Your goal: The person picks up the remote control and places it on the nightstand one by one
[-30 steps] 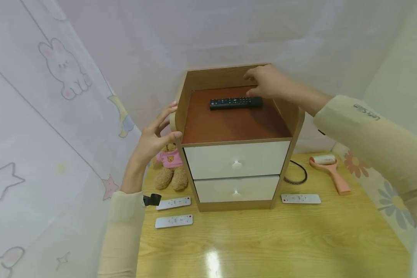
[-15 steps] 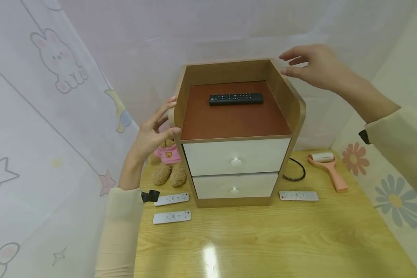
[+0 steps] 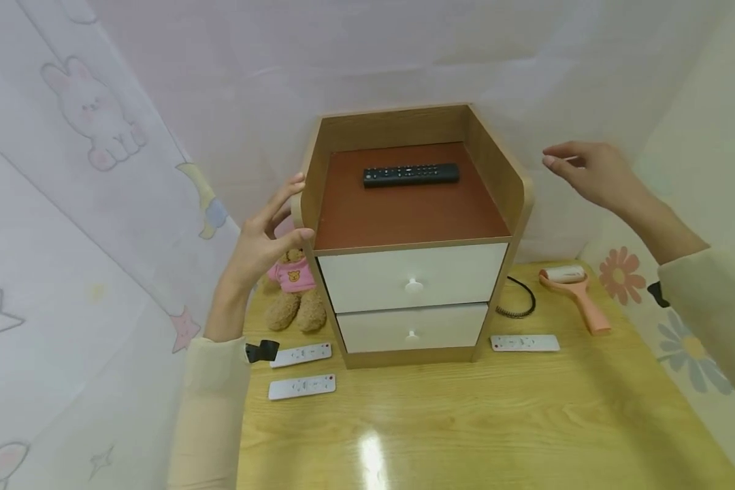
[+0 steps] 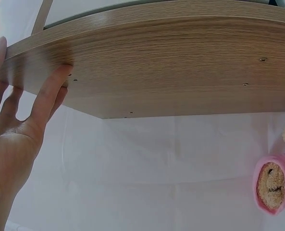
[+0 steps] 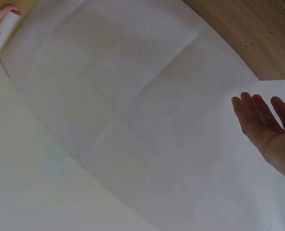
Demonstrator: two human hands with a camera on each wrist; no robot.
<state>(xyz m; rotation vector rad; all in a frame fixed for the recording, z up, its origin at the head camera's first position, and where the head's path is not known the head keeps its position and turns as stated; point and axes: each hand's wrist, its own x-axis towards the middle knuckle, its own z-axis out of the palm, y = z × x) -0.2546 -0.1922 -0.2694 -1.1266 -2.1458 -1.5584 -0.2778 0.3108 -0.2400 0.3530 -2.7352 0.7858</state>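
A small wooden cabinet [image 3: 496, 178] with two white drawers stands on the yellow table [image 3: 496, 435]. A black remote [image 3: 411, 174] lies on its red-brown top, near the back. My left hand [image 3: 263, 238] rests flat against the cabinet's left side panel [image 4: 171, 72], fingers straight. My right hand [image 3: 588, 173] hovers in the air to the right of the cabinet, fingers relaxed, holding nothing; the right wrist view shows its open palm [image 5: 265, 127] before the white cloth.
A teddy bear in a pink shirt [image 3: 294, 289] sits left of the cabinet. Two white remotes [image 3: 301, 371] lie at front left, one white remote [image 3: 525, 343] at front right. A pink lint roller [image 3: 576, 296] and a black coiled cord [image 3: 520, 299] lie at the right. Curtains hang close around.
My right hand left the black remote on the cabinet top, rose over the right rim, and now hangs lower, right of the cabinet. The left hand stayed on the side panel.
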